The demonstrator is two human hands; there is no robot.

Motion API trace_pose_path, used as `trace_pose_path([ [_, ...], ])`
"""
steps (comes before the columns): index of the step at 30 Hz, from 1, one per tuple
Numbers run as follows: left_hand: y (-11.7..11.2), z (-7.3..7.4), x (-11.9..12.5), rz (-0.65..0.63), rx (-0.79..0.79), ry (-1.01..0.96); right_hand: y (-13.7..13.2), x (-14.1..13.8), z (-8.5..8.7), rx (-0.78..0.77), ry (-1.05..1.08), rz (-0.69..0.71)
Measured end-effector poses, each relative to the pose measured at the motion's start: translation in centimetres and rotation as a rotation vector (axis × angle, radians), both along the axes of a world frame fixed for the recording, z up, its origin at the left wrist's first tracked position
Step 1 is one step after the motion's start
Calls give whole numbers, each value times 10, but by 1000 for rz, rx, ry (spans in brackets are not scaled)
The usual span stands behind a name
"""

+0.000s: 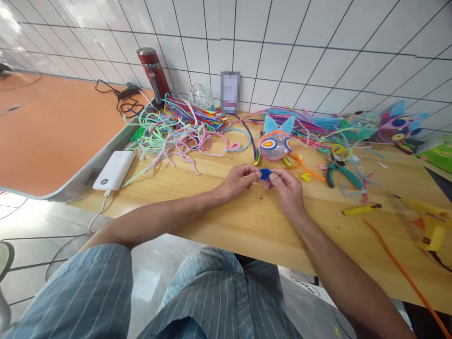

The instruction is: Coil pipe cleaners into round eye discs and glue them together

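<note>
A small dark blue fuzzy piece (265,174), seemingly coiled pipe cleaner, is pinched between both hands over the wooden table. My left hand (243,181) grips its left edge with thumb and fingers. On the opposite edge, my right hand (286,187) has the same kind of pinch. Just beyond the hands sits a clear round ball figure (276,145) with light blue fuzzy ears, an orange band and ringed eyes. Yellow-tipped pliers handles (257,156) show partly behind it. A small yellow piece (305,176) lies to the right of my right hand.
Loose pipe cleaners (169,134) heap at the left, near a red thermos (153,73) and a white power bank (113,170). At right lie green-handled pliers (342,174), a yellow cutter (360,209) and a yellow glue gun (429,219). A phone (230,92) leans against the tiled wall.
</note>
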State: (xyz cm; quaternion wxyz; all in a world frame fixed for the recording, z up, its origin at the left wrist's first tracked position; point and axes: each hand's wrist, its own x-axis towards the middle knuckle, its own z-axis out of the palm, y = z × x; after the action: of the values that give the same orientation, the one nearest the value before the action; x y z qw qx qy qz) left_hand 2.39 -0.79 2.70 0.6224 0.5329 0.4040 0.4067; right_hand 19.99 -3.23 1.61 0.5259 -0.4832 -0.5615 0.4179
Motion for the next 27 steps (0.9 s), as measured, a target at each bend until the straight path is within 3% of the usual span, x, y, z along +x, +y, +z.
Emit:
trace_pose_path([
  [11, 15, -10, 3, -129, -87, -19, 0, 3, -5, -112, 0, -76],
  [19, 8, -16, -3, -204, -138, -117, -8, 1, -2, -123, -114, -90],
  [27, 7, -20, -3, -175, -128, -197, -12, -2, 0, -134, -97, -82],
])
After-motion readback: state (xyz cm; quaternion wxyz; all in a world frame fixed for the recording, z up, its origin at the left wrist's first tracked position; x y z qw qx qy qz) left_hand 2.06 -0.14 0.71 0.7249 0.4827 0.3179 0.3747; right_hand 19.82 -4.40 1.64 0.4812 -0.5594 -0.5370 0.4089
